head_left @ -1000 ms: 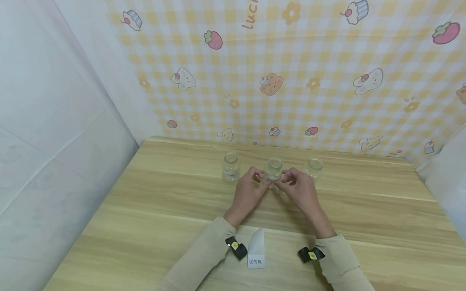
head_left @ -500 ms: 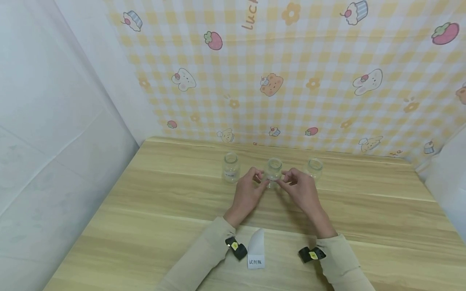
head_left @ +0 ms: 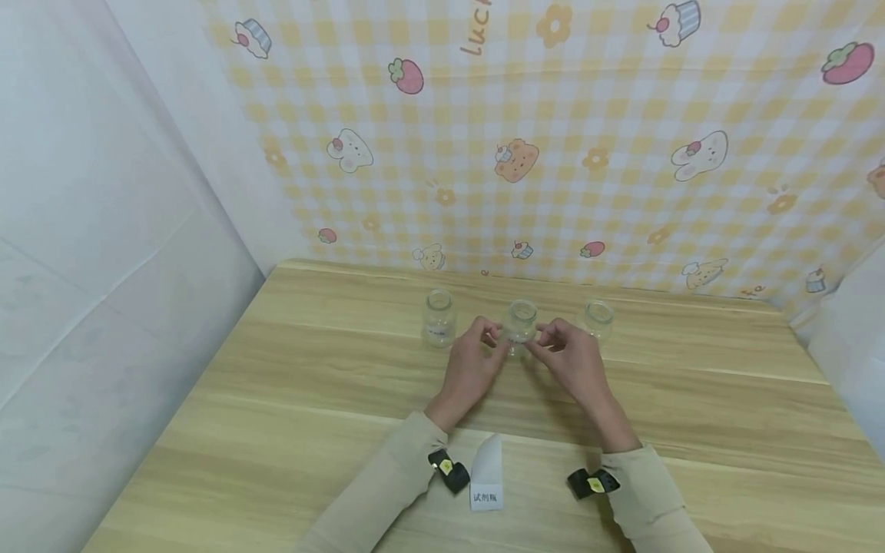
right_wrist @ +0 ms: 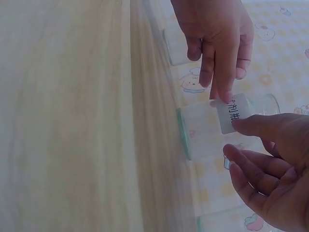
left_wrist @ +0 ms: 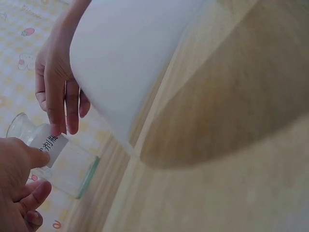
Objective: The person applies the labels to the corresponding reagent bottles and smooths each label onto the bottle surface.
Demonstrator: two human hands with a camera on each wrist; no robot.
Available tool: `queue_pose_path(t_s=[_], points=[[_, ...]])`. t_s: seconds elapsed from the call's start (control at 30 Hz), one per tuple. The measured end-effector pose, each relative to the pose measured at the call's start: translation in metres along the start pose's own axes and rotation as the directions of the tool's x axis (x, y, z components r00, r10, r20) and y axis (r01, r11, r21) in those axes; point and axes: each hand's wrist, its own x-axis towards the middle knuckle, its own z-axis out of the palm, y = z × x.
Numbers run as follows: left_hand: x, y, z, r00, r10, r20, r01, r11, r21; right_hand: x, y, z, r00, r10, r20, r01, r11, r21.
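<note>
- Yellow-and-white checked cloth (head_left: 442, 115) hangs behind the table, printed with strawberries, cupcakes, flowers and animal heads; a pale wall panel (head_left: 104, 230) stands along the left.
- The wood-grain table (head_left: 311, 430) spreads below the cloth and bears the jars.
- Two beige sleeves, left sleeve (head_left: 376, 488) and right sleeve (head_left: 657, 499), reach in from the near edge.
- The left hand (head_left: 472, 367) presses its thumb against the front of the middle jar, on the label; its other fingers bend loosely at the jar's left side. Whether they close on the glass cannot be told.
- The right hand (head_left: 570, 359) mirrors it: thumb on the same label, fingers loosely bent at the jar's right side, their contact with the glass likewise unclear.
- Three lidless clear glass jars stand in a row toward the back: middle jar (head_left: 520, 326) between the hands, left jar (head_left: 439, 316) apart from them, right jar (head_left: 600, 316) partly hidden behind the right hand.
- A white paper strip (head_left: 486, 462) with handwritten characters lies between the forearms.
- Black wrist devices with yellow patches, left device (head_left: 449, 471) and right device (head_left: 593, 485), sit beside the cuffs.
- A white handwritten label (right_wrist: 231, 113) lies on the middle jar under both thumbs; a similar small label (head_left: 437, 332) is on the left jar.
</note>
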Motion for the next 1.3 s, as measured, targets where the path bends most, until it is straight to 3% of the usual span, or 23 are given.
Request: queue_pose_path(t_s=[0.67, 1.3], points=[[0.0015, 0.0001, -0.0008, 0.999, -0.044, 0.013, 0.044, 0.999, -0.011, 0.0001, 0.0000, -0.0004, 1.000, 0.016, 0.021, -0.016, 1.000, -0.001], [0.0016, -0.0018, -0.0020, 0.999, -0.028, 0.020, 0.028, 0.999, -0.023, 0.0006, 0.0029, -0.0002, 1.000, 0.017, 0.021, -0.017, 1.000, 0.002]])
